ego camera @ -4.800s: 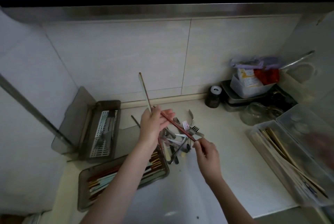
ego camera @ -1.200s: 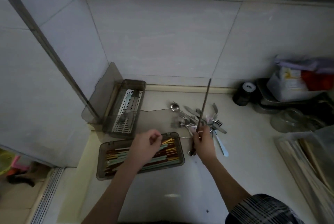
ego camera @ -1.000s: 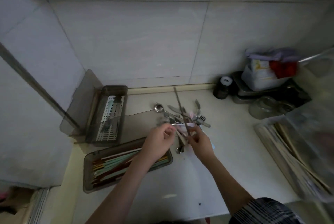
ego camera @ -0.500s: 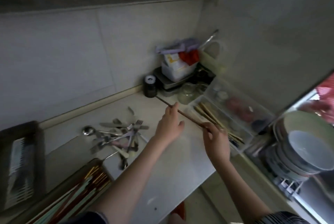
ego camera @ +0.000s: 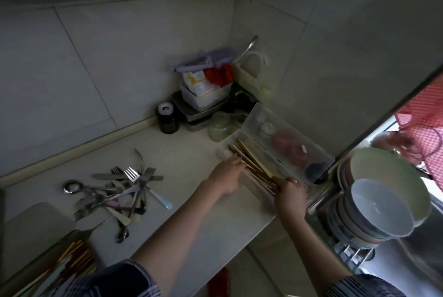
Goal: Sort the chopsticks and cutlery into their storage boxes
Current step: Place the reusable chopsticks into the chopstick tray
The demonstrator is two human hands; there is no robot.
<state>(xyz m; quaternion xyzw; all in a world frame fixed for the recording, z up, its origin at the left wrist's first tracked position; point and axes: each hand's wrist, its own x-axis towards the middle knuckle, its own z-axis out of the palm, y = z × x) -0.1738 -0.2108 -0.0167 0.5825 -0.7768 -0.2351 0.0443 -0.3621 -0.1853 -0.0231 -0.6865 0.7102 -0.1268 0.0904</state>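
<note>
Wooden chopsticks (ego camera: 254,164) in 1 clear box (ego camera: 282,150) — 2 hands: left (ego camera: 226,176) touching, right (ego camera: 288,191) gripping them.

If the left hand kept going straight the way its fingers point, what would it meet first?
Probably the wooden chopsticks lying in the clear plastic storage box: the left hand points right at them, fingertips apparently already at the box's near edge.
</note>
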